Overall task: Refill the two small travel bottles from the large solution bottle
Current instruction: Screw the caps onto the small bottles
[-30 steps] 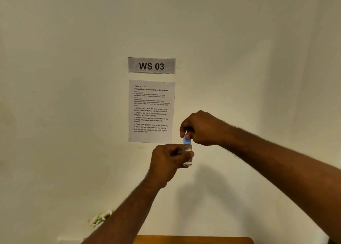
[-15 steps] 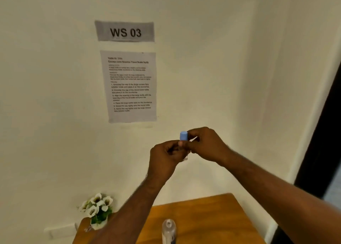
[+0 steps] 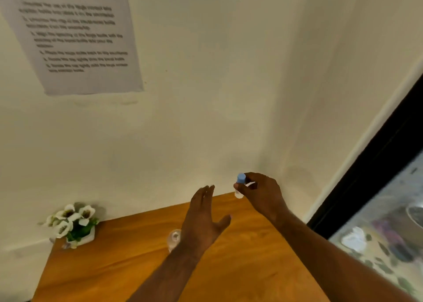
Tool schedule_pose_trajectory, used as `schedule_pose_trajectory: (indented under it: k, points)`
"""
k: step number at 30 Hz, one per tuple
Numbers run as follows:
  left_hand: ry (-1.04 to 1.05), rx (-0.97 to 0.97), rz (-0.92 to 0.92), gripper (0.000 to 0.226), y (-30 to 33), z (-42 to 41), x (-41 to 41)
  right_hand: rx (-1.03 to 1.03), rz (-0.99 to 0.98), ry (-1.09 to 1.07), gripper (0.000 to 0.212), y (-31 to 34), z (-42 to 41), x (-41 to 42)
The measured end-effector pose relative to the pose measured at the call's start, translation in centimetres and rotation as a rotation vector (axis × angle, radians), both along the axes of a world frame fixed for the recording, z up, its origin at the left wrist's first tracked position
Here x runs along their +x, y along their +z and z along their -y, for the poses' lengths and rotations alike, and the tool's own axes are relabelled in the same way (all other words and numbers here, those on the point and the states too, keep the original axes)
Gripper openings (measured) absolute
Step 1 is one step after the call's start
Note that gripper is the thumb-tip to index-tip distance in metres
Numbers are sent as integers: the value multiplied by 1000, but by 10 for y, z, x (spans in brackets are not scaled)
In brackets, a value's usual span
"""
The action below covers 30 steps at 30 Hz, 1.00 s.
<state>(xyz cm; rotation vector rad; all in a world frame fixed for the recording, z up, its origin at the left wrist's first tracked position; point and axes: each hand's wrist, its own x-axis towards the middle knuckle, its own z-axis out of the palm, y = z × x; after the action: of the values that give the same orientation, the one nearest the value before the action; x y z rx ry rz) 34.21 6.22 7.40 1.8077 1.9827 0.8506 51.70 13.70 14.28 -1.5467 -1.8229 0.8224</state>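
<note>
One wooden table (image 3: pixel 240 267) fills six o'clock. One large bottle (image 3: pixel 174 238) stands there, half hidden by the left hand (image 3: pixel 203 221), whose fingers are spread flat, likely reaching for it. At three o'clock the right hand (image 3: pixel 261 193) pinches one blue-capped small bottle (image 3: pixel 239 187), probably ready to set down.
</note>
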Motion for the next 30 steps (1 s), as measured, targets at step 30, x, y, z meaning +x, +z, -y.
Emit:
schedule_pose_trajectory:
  k: [30]
  points:
    - [164,-339,-146,98,-140,-106,11,-275,110,104,34,-257,-174,2]
